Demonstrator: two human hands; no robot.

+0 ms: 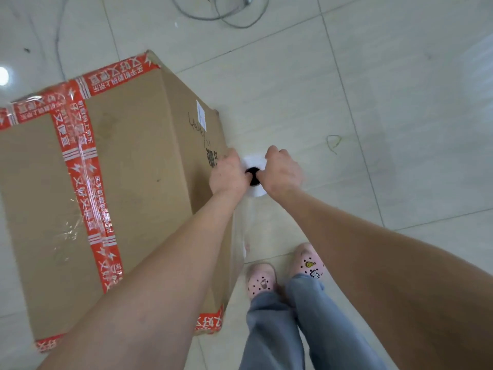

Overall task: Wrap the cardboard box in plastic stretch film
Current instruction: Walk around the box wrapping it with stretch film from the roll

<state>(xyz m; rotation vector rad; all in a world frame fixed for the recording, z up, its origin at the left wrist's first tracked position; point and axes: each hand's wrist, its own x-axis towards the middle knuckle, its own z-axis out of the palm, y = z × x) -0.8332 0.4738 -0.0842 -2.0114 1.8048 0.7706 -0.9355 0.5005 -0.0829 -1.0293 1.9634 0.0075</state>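
Two hands on the roll: the left hand point(228, 173) and the right hand point(282, 172) were both clenched round the top end of the roll of stretch film point(257, 193), one on each side of its dark core hole. The roll stood upright just beside the right-hand side of the cardboard box point(128, 161). The box sat on the tiled floor point(373, 102), right next to the person's feet. A sheet of film point(238, 251) ran from the roll back along that side toward the near corner. Something glossy lay over the red tape point(82, 166) on top, but I couldn't tell if it was film or clear tape.

My take on doing this bit well: hold the roll upright and close to the cardboard, and pull so the film goes on taut and flat. Then walk it round the far corner, overlapping each pass. Slack at a corner is probably where it'd bunch up. I'd also watch the cable point(226, 16) on the floor beyond the box, which looked like a trip hazard.

The box itself was taped shut, so there was no telling what was inside.
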